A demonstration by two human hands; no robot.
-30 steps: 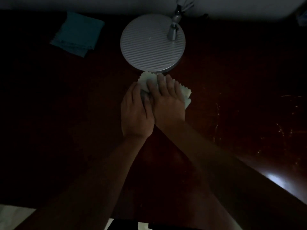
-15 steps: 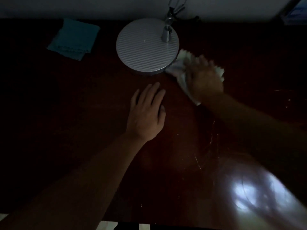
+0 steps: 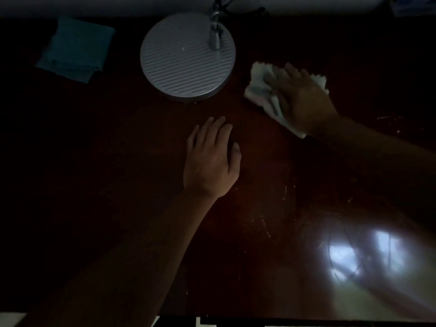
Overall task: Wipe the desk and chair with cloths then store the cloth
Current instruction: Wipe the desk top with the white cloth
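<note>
**Desk wipe under way; chair and storing not yet shown**

The right hand (image 3: 304, 100) lay flat on a white cloth (image 3: 259, 88), its fingers (image 3: 291, 72) spread and pressing the cloth against the dark wooden desk (image 3: 118, 185), just right of the round grey lamp base (image 3: 186, 57). The hand was blurred, so whether the thumb pinched a fold could not be told. The left hand (image 3: 212, 159) rested palm down on the bare desk, nearer and left of the cloth, fingers straight and together, holding nothing.

A second, teal cloth (image 3: 75, 49) sat folded at the far left of the desk, apart from both hands.

Judged from this, the task was in its first part: the desk was being wiped around the lamp base. The light was too dim to tell which stretches had been cleaned; fine scratches or specks showed at the near right. No chair was in view, so wiping it seemed still to come, and neither cloth had been stored.
</note>
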